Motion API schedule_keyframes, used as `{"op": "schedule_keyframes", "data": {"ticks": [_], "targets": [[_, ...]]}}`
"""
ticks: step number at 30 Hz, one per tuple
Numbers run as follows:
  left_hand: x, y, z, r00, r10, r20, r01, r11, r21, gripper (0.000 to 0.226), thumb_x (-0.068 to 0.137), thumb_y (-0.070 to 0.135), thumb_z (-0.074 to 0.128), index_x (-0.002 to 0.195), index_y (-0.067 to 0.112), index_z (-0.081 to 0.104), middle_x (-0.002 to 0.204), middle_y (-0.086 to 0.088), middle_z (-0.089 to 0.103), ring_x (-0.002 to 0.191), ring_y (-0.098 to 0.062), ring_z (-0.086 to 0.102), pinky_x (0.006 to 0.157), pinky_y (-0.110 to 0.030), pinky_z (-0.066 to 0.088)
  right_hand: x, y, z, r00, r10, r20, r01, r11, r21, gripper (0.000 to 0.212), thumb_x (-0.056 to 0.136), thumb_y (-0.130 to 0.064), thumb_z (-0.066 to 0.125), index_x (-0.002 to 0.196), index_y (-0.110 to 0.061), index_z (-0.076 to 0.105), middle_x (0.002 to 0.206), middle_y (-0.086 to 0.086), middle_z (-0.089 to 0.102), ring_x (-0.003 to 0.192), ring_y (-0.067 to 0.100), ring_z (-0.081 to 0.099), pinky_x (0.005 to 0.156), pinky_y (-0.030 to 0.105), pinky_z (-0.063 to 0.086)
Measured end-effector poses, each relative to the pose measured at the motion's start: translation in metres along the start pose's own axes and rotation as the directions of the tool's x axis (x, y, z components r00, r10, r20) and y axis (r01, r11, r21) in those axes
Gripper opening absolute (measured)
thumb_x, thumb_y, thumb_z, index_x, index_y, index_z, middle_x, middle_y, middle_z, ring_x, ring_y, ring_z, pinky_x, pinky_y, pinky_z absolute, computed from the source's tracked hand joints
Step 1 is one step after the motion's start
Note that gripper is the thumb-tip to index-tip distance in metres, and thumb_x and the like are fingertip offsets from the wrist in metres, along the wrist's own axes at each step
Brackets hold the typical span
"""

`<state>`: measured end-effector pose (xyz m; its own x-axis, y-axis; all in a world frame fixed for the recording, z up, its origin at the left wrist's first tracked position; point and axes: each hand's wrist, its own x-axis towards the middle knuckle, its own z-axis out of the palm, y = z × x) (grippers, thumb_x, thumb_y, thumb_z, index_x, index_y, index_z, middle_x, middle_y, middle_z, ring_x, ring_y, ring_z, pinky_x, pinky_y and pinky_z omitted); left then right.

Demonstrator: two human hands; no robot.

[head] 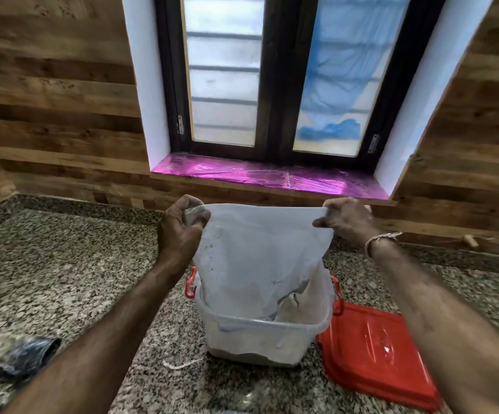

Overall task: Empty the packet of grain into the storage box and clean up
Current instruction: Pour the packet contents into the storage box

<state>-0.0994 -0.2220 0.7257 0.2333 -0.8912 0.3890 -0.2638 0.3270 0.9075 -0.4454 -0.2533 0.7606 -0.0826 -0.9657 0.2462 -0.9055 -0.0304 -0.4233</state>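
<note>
A white woven grain packet hangs upside down, its lower open end inside the clear plastic storage box. My left hand grips the packet's top left corner and my right hand pinches its top right corner, stretching the upper edge flat. The box stands on the speckled granite counter and has red clip handles on both sides. A layer of grain shows through the box's bottom. The packet hides most of the box's inside.
The red box lid lies flat on the counter just right of the box. A crumpled dark cloth sits at the left front. A short white string lies before the box. A wood-panelled wall and a window sill rise behind.
</note>
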Motion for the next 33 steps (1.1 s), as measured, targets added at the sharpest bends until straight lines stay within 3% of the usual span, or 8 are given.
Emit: {"op": "schedule_keyframes", "data": {"ticks": [5,10,15,19,22,26,30,33], "targets": [[0.001,0.005,0.007,0.994,-0.026,-0.103,0.013,0.992,-0.129,0.013,0.09,0.014,0.073,0.09,0.021,0.062,0.079,0.007,0.06,0.07,-0.009,0.053,0.061,-0.027,0.044,0.0,0.027,0.004,0.995,0.056,0.077,-0.087,0.859,0.505,0.025,0.077,-0.016,0.086,0.088,-0.007,0.065,0.08,0.003,0.067,0.071,0.016,0.061,0.063,0.032,0.055],[-0.007,-0.002,0.01,0.983,-0.173,0.057,0.181,0.957,-0.227,0.058,0.081,0.019,0.086,0.127,0.015,0.052,0.117,0.002,0.066,0.1,-0.009,0.067,0.08,-0.023,0.055,0.001,0.032,0.014,0.989,0.146,0.011,-0.098,0.601,0.794,0.021,0.083,0.0,0.076,0.082,-0.013,0.06,0.077,0.005,0.06,0.059,0.006,0.058,0.055,0.021,0.053],[-0.029,-0.012,0.009,0.941,-0.272,0.202,0.338,0.806,-0.485,0.026,0.083,-0.008,0.073,0.107,0.003,0.071,0.101,-0.012,0.079,0.084,-0.02,0.077,0.068,-0.029,0.061,0.001,0.028,0.019,0.986,0.141,0.089,-0.131,0.328,0.935,0.023,0.082,-0.018,0.076,0.099,-0.011,0.064,0.091,0.004,0.073,0.077,0.014,0.068,0.064,0.026,0.059],[-0.023,-0.013,0.006,0.948,-0.271,0.167,0.317,0.762,-0.565,0.03,0.082,-0.006,0.075,0.111,-0.004,0.069,0.101,-0.016,0.077,0.084,-0.024,0.075,0.07,-0.033,0.061,-0.015,0.04,0.045,0.935,0.051,0.352,-0.319,0.559,0.765,0.03,0.078,-0.022,0.08,0.105,-0.012,0.073,0.099,0.005,0.078,0.079,0.015,0.069,0.066,0.025,0.053],[-0.023,-0.015,0.007,0.965,-0.238,0.112,0.261,0.806,-0.531,0.021,0.08,-0.005,0.077,0.098,0.005,0.073,0.094,-0.01,0.078,0.08,-0.02,0.074,0.066,-0.031,0.061,-0.019,0.039,0.053,0.963,0.143,0.228,-0.269,0.484,0.833,0.012,0.082,-0.003,0.075,0.093,-0.006,0.071,0.082,0.002,0.079,0.068,0.012,0.072,0.054,0.017,0.053],[-0.017,-0.013,0.007,0.969,-0.243,0.048,0.229,0.804,-0.549,0.028,0.08,-0.001,0.079,0.107,0.0,0.071,0.098,-0.011,0.078,0.082,-0.021,0.075,0.07,-0.033,0.062,-0.015,0.034,0.039,0.981,0.084,0.173,-0.192,0.334,0.923,0.02,0.085,-0.014,0.072,0.103,-0.006,0.07,0.087,0.001,0.079,0.074,0.015,0.074,0.06,0.025,0.059],[-0.014,-0.017,0.005,0.968,-0.246,0.041,0.227,0.801,-0.553,0.037,0.082,-0.001,0.078,0.117,-0.005,0.067,0.109,-0.018,0.076,0.09,-0.026,0.074,0.074,-0.035,0.063,-0.024,0.034,0.049,0.957,0.019,0.29,-0.235,0.635,0.736,0.031,0.08,0.006,0.076,0.109,-0.002,0.071,0.099,0.007,0.076,0.085,0.016,0.074,0.077,0.028,0.061],[-0.018,-0.017,0.007,0.971,-0.235,0.042,0.22,0.818,-0.531,0.031,0.084,0.004,0.079,0.114,0.005,0.069,0.105,-0.009,0.078,0.092,-0.024,0.075,0.073,-0.032,0.062,-0.022,0.038,0.057,0.973,0.123,0.196,-0.23,0.605,0.762,0.021,0.082,0.008,0.075,0.096,-0.008,0.072,0.095,0.008,0.076,0.088,0.027,0.069,0.066,0.031,0.055]]}}
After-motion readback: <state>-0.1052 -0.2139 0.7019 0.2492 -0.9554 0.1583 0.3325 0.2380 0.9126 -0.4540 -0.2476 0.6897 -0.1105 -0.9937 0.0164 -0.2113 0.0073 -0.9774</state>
